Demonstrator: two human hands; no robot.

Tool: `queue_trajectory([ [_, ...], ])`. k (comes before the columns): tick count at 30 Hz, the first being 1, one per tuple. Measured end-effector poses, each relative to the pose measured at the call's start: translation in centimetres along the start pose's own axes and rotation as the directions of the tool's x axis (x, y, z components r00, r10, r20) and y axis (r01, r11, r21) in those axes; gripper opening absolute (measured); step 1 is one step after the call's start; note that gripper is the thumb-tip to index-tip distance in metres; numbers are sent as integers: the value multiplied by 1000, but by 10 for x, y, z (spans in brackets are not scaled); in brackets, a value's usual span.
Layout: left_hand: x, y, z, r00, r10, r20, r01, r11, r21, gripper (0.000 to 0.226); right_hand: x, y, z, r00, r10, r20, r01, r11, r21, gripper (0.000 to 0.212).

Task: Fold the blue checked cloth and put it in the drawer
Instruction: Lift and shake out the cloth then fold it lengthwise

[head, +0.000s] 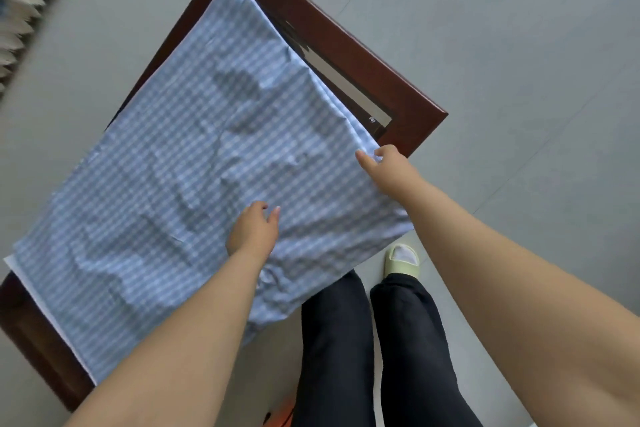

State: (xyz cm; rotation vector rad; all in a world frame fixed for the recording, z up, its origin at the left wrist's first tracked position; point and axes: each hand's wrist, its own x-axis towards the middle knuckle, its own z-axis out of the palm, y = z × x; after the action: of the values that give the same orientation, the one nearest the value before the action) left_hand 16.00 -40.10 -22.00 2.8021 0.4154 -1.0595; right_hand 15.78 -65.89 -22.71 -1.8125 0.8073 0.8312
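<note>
The blue checked cloth [166,191] lies spread and wrinkled over a dark wooden table [349,55], doubled so that two edges show at the far corner, and its near side hangs off the table. My left hand [252,230] rests on the cloth near its middle, fingers loosely curled and apart, holding nothing. My right hand [382,165] pinches the cloth's right corner between thumb and fingers at the table's right edge. No drawer is in view.
The table has a glass inset [346,87] showing at its far right. Grey tiled floor [502,62] surrounds it. A fringed rug edge [20,7] lies at the upper left. My legs and a pale slipper [401,258] stand close to the near edge.
</note>
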Motion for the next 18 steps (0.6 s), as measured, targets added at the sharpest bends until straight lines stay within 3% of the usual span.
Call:
queue_trajectory([
  [2, 12, 16, -14, 987, 126, -97, -133, 989, -69, 43, 10, -14, 1, 1000, -22, -9, 21, 1000, -19, 50],
  [5, 38, 37, -41, 956, 228, -185, -239, 970, -36, 46, 11, -42, 10, 962, -272, -23, 269, 960, -76, 20],
  [6, 50, 41, -51, 952, 246, -183, -251, 968, -3, 49, 12, -45, 11, 958, -282, -51, 277, 956, -93, 17],
  [8, 78, 46, -71, 965, 244, -94, -237, 968, 80, 56, 20, -40, 5, 981, -124, -147, 97, 979, -177, 19],
  [10, 104, 46, -88, 977, 211, 25, -212, 967, 142, 63, 33, -31, 0, 986, 76, -149, -120, 943, -310, 20],
  [11, 117, 45, -96, 978, 197, 63, -205, 965, 163, 66, 41, -34, 0, 985, 106, -139, -148, 926, -347, 23],
  [14, 146, 40, -117, 976, 189, 108, -209, 953, 220, 73, 61, -71, 13, 989, 23, -146, -74, 933, -352, 45],
  [18, 169, 38, -133, 934, 350, 76, -357, 888, 290, 82, 87, -110, 30, 979, -14, -203, -40, 964, -261, 22],
])
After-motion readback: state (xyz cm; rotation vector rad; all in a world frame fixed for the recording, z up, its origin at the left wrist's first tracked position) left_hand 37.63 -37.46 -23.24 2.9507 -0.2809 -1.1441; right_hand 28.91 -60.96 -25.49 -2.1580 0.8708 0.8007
